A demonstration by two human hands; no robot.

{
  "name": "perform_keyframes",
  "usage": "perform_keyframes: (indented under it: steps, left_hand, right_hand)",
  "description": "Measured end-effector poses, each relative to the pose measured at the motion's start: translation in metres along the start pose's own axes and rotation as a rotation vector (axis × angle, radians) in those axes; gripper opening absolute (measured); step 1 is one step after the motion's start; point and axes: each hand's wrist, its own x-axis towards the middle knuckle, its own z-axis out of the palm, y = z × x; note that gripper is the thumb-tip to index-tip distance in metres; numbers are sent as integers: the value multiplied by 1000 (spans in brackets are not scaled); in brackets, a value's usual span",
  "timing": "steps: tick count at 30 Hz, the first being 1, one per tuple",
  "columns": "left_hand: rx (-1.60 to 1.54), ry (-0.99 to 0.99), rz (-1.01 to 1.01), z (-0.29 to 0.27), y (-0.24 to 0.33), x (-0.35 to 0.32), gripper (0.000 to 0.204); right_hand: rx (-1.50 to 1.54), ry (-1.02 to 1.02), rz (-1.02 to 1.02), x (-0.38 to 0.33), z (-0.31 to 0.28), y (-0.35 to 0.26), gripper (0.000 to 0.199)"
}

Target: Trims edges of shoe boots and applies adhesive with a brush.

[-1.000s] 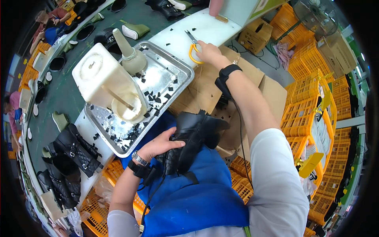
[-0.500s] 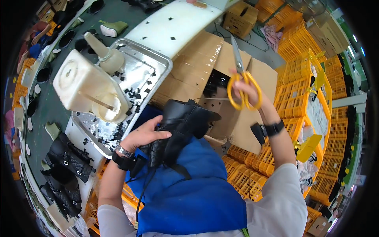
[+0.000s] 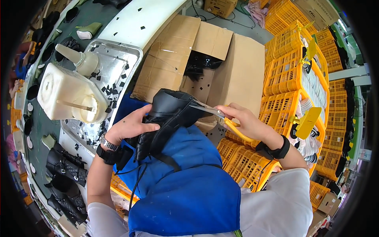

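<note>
A black boot (image 3: 167, 116) lies on my blue apron (image 3: 185, 185), toe pointing away from me. My left hand (image 3: 128, 126) grips its left side near the shaft. My right hand (image 3: 242, 120) holds yellow-handled scissors (image 3: 215, 114), whose blades reach left and touch the boot's upper right edge. Both wrists wear black bands.
A metal tray (image 3: 118, 59) with black scraps and a large white glue jug (image 3: 65, 94) sits at left on the conveyor table. An open cardboard box (image 3: 221, 67) stands ahead. Yellow crates (image 3: 292, 67) stack at right and below. More black boots (image 3: 65, 166) lie at lower left.
My right hand picked the scissors off the white table edge, carried them down and to the right, then brought the blades to the boot. The left hand stayed on the boot.
</note>
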Motion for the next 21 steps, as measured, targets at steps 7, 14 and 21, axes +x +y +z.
perform_keyframes:
  steps: [7, 14, 21]
  left_hand:
    - [4, 7, 48, 2, -5, -1, 49]
    - [47, 4, 56, 1, -6, 1, 47]
    - [87, 0, 47, -1, -7, 1, 48]
  right_hand:
    - [1, -134, 63, 2, -7, -8, 48]
    - [285, -216, 102, -3, -10, -22, 49]
    - [176, -146, 68, -3, -6, -24, 43]
